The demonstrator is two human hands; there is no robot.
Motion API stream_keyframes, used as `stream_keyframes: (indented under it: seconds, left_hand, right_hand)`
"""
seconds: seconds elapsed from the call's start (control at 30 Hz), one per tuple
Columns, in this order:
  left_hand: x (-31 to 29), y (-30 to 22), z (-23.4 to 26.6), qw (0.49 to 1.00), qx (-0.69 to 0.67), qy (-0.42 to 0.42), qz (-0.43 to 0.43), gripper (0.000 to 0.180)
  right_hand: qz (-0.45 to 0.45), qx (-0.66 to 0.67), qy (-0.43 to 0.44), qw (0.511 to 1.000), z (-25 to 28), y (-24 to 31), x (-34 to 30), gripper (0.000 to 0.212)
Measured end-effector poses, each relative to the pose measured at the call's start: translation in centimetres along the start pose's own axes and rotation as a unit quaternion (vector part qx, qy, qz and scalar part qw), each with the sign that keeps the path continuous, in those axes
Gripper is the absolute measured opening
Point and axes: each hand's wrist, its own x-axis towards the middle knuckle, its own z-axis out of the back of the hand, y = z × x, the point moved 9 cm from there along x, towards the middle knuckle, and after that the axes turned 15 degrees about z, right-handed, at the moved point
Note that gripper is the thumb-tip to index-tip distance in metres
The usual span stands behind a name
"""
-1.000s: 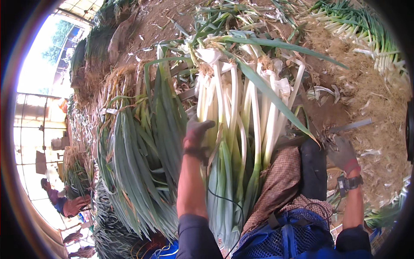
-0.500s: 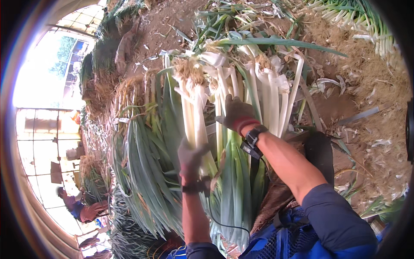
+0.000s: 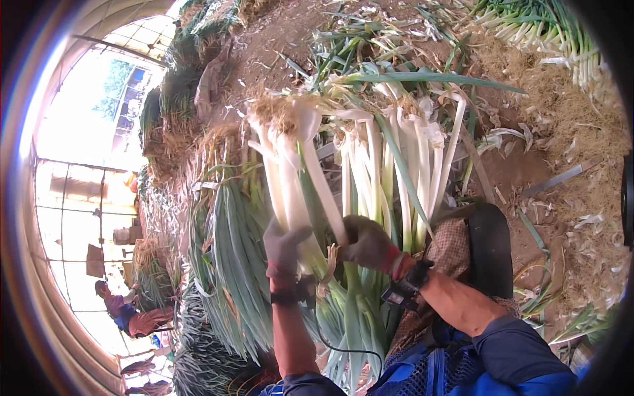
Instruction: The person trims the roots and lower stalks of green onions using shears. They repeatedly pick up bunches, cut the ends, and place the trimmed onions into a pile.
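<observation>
Roots up, a few thick-stemmed green onions stand in front of me, their white stems in my gloved left hand. My right hand, also gloved, is closed round the lower part of one slanting green onion stem just beside them. A peeled-looking row of white stems with ragged roots and loose skins lies behind and right of my hands. Green leaves hang down below both hands toward my lap. To the left rests a tied bundle of green onions with dark green leaves.
Cut leaves and skins litter the soil ahead. More green onions lie in a row at far right, near dry root scraps. A flat metal strip lies on the ground. Another person sits at far left.
My right hand has drawn back toward me from the row and now grips a single stem. The stems in my left hand have shifted left, apart from the row.
</observation>
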Motion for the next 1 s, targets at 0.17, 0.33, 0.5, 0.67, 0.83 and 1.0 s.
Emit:
stream_keyframes:
  seconds: [0.17, 0.33, 0.5, 0.67, 0.83, 1.0]
  left_hand:
    - [-3.4, -1.5, -2.8, 0.998, 0.002, 0.068, 0.002, 0.045]
    - [-8.5, -6.0, -5.6, 0.989, 0.042, 0.085, -0.114, 0.080]
    - [-13.7, -10.3, -5.1, 0.925, 0.190, -0.162, -0.285, 0.101]
    - [-12.6, -6.8, -3.7, 0.984, -0.153, 0.077, -0.044, 0.085]
    - [-15.1, -7.1, 1.1, 0.984, 0.117, -0.017, -0.137, 0.046]
    - [-18.2, -5.3, 3.8, 0.952, 0.242, -0.028, -0.183, 0.055]
  right_hand:
    - [0.096, -0.023, 0.046, 0.994, -0.5, 4.1, -0.3, 0.049]
    - [0.140, 0.037, 0.071, 0.987, -2.3, 7.6, -3.5, 0.066]
    - [0.221, -0.211, 0.142, 0.941, -7.4, 10.0, -5.8, 0.067]
    - [0.177, -0.260, 0.225, 0.922, -9.0, 13.1, -8.1, 0.065]
    - [0.119, -0.274, 0.339, 0.892, -4.5, 17.9, -9.5, 0.077]
    - [0.370, -0.375, 0.074, 0.847, 4.3, 26.9, -4.4, 0.114]
